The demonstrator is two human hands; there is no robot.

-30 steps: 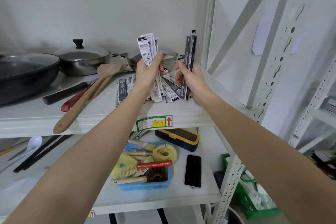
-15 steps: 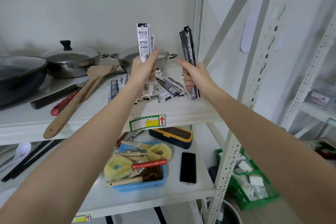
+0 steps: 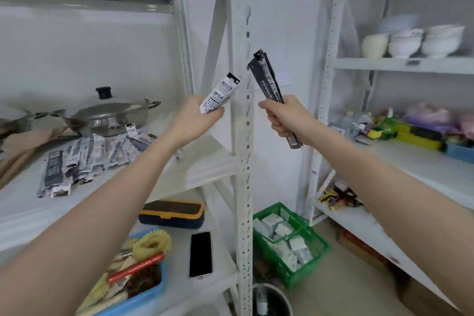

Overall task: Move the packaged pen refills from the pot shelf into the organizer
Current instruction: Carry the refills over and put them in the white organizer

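My left hand grips a bunch of white packaged pen refills, held tilted up in front of the shelf upright. My right hand is closed around a bunch of black packaged pen refills, which stick out above and below the fist. Several more refill packs lie spread on the pot shelf at the left, in front of a lidded steel pot. I cannot pick out an organizer in this view.
A white perforated upright stands between my hands. To the right, another rack holds white bowls and mixed packets. Below are a phone, a blue tray of brushes and a green basket on the floor.
My view has swung right, away from the pot shelf. Both hands have carried their refill bunches rightward, off the shelf and up to the upright, with the second rack coming into sight.
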